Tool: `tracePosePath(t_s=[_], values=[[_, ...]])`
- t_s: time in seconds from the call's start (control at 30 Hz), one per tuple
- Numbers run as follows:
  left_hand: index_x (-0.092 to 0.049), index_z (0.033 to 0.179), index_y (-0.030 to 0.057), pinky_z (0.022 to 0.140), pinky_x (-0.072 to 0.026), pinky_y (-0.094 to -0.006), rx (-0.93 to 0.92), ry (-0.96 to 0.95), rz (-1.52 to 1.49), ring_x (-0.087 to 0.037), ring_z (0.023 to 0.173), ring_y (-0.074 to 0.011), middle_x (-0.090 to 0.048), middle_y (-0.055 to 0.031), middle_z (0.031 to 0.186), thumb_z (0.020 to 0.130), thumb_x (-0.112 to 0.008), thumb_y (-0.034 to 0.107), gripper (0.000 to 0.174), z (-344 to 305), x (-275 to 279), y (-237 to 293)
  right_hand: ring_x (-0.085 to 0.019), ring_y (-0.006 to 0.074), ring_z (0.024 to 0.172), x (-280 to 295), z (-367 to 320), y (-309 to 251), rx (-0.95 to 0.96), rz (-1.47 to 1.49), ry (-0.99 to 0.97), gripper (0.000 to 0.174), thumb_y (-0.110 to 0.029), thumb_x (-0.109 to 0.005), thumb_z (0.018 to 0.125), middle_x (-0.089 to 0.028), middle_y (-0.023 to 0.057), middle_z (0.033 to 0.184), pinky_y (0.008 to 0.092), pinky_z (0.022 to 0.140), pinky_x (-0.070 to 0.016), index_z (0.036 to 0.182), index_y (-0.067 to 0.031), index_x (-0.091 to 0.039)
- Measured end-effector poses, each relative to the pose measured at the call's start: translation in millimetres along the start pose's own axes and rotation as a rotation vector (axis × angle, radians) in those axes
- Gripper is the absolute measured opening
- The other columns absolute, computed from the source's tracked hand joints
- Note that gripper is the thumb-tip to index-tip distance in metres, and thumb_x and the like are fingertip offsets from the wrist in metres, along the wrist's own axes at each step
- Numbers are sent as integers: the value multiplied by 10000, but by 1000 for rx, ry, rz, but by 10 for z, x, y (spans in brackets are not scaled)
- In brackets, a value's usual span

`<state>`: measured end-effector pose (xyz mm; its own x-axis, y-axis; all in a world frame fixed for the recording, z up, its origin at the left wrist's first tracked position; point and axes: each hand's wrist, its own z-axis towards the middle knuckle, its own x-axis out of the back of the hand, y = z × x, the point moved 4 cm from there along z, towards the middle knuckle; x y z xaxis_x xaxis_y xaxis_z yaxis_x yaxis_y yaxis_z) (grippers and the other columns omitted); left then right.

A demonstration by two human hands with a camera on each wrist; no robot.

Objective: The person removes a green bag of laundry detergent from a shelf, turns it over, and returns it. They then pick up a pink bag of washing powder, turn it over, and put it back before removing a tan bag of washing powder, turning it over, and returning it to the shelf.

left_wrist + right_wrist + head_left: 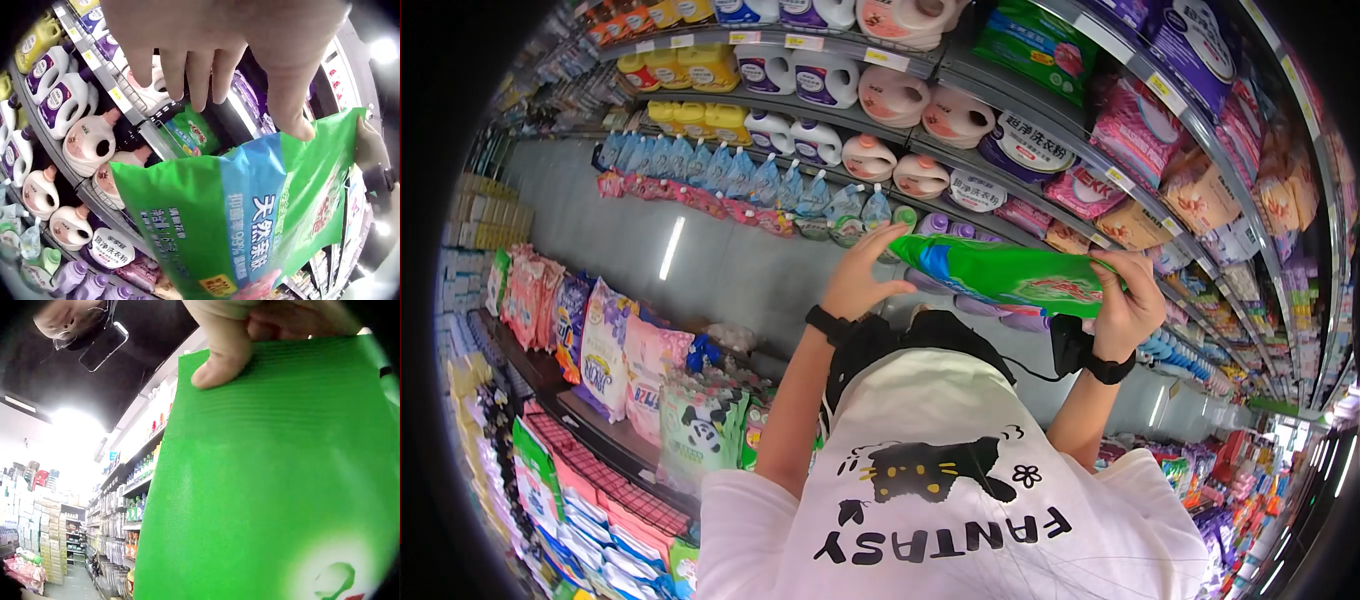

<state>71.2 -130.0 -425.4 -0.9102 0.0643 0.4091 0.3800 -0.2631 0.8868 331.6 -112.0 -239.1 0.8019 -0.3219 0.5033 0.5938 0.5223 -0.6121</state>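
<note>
A green detergent bag (pixel 1010 272) with a blue band is held up in front of the shelves, stretched between both hands in the head view. My right hand (pixel 1132 305) pinches its upper corner, the thumb (pixel 220 367) flat on the plain green face in the right wrist view. My left hand (pixel 862 278) is at the bag's other end with its fingers spread and straight. In the left wrist view those fingers (pixel 199 78) reach out above the bag, and the thumb tip overlaps its top edge. Chinese print shows on the bag's front (pixel 250 206).
Shelves ahead carry handled detergent bottles (pixel 825 80) and pink washing powder bags (pixel 1140 125). A similar green bag (pixel 1035 50) lies on an upper shelf. Blue pouches (pixel 720 170) line the lower shelf. Behind the grey floor (pixel 740 265), more bags (pixel 605 345) stand at left.
</note>
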Motion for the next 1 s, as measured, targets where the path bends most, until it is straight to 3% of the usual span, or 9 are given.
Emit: tracePosePath(t_s=[0.3, 0.4, 0.5, 0.6, 0.7, 0.9, 1.0], values=[[-437, 1269, 88, 1001, -318, -379, -116, -62, 41, -359, 1243, -304, -448, -102, 1299, 624, -759, 294, 750, 162, -224, -7, -539, 184, 688, 28, 22, 28, 42, 8, -39, 91, 55, -649, 661, -636, 89, 723, 270, 670, -403, 748, 27, -642], [-477, 1239, 89, 974, -344, -374, -18, -189, -173, -404, 1205, -303, -489, -102, 1257, 623, -760, 284, 705, 204, -309, 40, -541, 177, 697, 67, -18, 85, -5, 65, 1, 85, 48, -652, 680, -636, 91, 725, 259, 664, -413, 763, 36, -643], [-519, 1196, 90, 955, -360, -374, 20, -242, -183, -461, 1148, -291, -534, -105, 1202, 646, -742, 266, 620, 168, -332, 24, -543, 165, 709, 101, -65, 133, -90, 121, 53, 79, 46, -650, 698, -635, 91, 726, 246, 658, -416, 776, 46, -642], [-542, 1170, 96, 898, -402, -368, -142, -76, -137, -525, 1060, -278, -568, -110, 1152, 685, -710, 233, 530, 125, -345, 106, -543, 153, 711, 141, -104, 177, -160, 138, 81, 75, 36, -659, 708, -632, 90, 748, 237, 648, -418, 779, 53, -641], [-548, 1163, 95, 837, -443, -337, -62, -46, -51, -569, 986, -260, -580, -111, 1132, 716, -680, 199, 478, 81, -372, 167, -542, 148, 707, 160, -104, 211, -238, 145, 152, 90, 34, -667, 710, -621, 85, 768, 233, 651, -419, 793, 59, -641], [-544, 1170, 80, 838, -453, -284, 121, -154, -160, -584, 988, -237, -601, -100, 1107, 679, -714, 177, 529, 62, -464, 33, -541, 146, 705, 205, -80, 231, -253, 175, 201, 102, 42, -667, 712, -610, 90, 775, 236, 647, -420, 809, 62, -640], [-523, 1189, 52, 876, -433, -295, 24, -127, -389, -564, 1048, -209, -582, -107, 1151, 615, -726, 40, 609, 82, -375, 68, -536, 148, 694, 251, -85, 130, -232, 164, 181, 101, 51, -661, 701, -618, 98, 760, 234, 635, -414, 799, 59, -640]])
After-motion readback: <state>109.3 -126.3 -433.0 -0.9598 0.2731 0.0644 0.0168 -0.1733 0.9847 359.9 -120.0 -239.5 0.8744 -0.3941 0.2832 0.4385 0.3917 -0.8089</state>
